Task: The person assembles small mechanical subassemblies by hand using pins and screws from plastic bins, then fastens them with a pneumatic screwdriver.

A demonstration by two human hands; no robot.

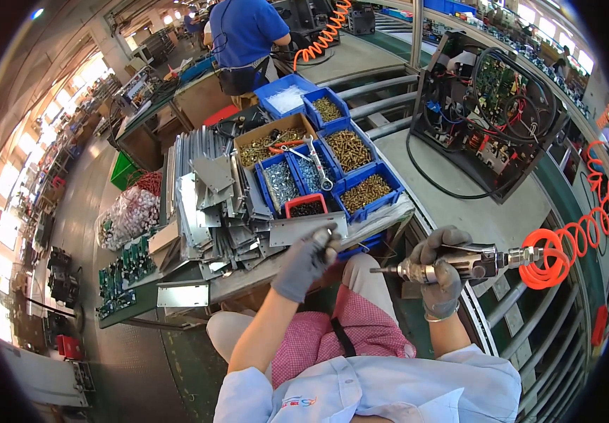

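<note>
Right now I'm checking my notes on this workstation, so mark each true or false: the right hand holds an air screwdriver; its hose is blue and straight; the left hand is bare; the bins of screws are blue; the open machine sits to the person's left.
1. The right hand holds an air screwdriver. True.
2. Its hose is blue and straight. False: it is orange and coiled.
3. The left hand is bare. False: it wears a grey glove and pinches something small.
4. The bins of screws are blue. True.
5. The open machine sits to the person's left. False: it stands ahead on the right.
</note>
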